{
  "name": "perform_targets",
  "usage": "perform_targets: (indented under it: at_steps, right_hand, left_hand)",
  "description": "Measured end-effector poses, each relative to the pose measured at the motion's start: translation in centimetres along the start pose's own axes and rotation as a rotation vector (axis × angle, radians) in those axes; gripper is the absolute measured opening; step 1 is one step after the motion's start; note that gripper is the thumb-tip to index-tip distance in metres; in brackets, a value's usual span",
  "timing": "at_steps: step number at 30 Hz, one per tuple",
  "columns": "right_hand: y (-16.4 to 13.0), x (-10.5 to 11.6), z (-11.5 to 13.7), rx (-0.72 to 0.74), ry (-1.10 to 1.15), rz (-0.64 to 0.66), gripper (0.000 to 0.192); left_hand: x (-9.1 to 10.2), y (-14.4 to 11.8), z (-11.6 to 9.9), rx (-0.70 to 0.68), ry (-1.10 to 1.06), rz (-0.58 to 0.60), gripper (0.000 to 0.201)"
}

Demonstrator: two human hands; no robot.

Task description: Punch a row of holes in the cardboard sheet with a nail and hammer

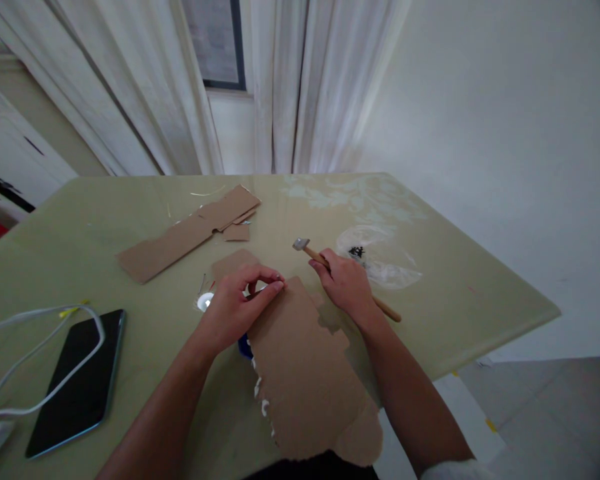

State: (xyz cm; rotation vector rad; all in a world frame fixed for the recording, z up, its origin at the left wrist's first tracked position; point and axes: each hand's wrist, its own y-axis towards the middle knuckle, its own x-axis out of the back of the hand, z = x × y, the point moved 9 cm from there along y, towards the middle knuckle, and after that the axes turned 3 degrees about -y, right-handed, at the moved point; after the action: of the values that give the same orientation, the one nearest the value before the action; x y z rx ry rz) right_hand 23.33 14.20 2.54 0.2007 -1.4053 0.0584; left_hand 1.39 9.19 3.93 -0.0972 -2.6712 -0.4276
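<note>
My right hand is wrapped round the wooden handle of a small hammer, whose grey metal head points up and to the left above the table. My left hand is closed in a pinch, thumb against fingers, at the far edge of a brown cardboard piece. What lies between those fingertips is too small to make out. The cardboard stretches toward my lap, with white tufts along its left side and notches on its right. Part of a dark blue object shows beneath it.
Cardboard strips lie farther back on the pale green table. A clear plastic bag with small black pieces sits behind my right hand. A white round item is left of my left hand. A dark tablet lies under a white cable.
</note>
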Motion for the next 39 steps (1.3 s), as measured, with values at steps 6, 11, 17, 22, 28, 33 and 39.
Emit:
perform_targets:
  at_steps: [6, 11, 17, 22, 28, 33, 39]
  right_hand:
    - [0.0, -0.3, -0.3, 0.006, -0.014, -0.007, 0.040]
    - [0.0, -0.3, -0.4, -0.001, -0.014, -0.009, 0.040]
    - [0.0, -0.4, -0.5, -0.010, -0.019, 0.005, 0.042]
    - [0.0, -0.3, -0.5, -0.009, -0.011, 0.002, 0.041]
    - [0.0, -0.4, -0.7, -0.007, -0.012, -0.003, 0.042]
    - [-0.1, -0.1, -0.4, -0.009, -0.016, 0.012, 0.042]
    - [-0.2, 0.1, -0.2, -0.006, -0.018, 0.012, 0.039]
  left_hand:
    - [0.4, -0.1, 0.8, 0.016, 0.012, -0.033, 0.020]
    - [0.6, -0.3, 1.3, 0.029, 0.034, -0.075, 0.020]
    - [0.3, -0.4, 1.1, 0.023, 0.040, -0.061, 0.022]
    - [0.2, -0.3, 0.8, 0.006, 0.050, -0.053, 0.021]
    - [0.4, -0.3, 0.8, 0.010, 0.046, -0.052, 0.022]
    - [0.4, -0.2, 0.6, 0.012, 0.051, -0.060, 0.021]
    - [0.2, -0.2, 0.5, 0.006, 0.062, -0.045, 0.020]
